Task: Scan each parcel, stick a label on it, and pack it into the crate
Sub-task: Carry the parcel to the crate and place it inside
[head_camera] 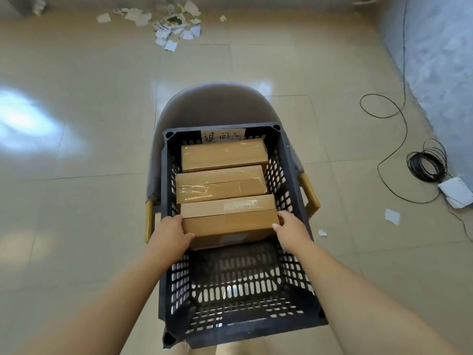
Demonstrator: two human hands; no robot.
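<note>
While both hands grip it by its short ends, the nearest parcel point(229, 221) lies crosswise at the middle of the black crate point(286, 175). Its far long side is against a second parcel point(221, 184). Cannot tell whether it rests on the crate's bottom or hangs just above it. A pale label point(234, 237) shows on its near face, too blurred to read.

Left hand point(171, 231): thumb pressed on the near face at the left end, fingers wrapped round that end and hidden.
Right hand point(289, 226): thumb at the near right corner, fingers curled round the right end, mostly hidden.

The second parcel is shiny with clear tape. A third parcel point(224, 155) lies beyond it, by the crate's far wall. All three lie parallel, side by side.

A handwritten paper note point(222, 135) sits on the far rim. The crate walls are perforated.

The crate sits on the seat of a grey chair point(212, 103) with yellow frame pieces at either side.

On the tiled floor point(89, 124), torn paper scraps point(169, 21) lie far left by the wall. A coiled black cable point(426, 162) and a white box point(457, 192) lie to the right.
</note>
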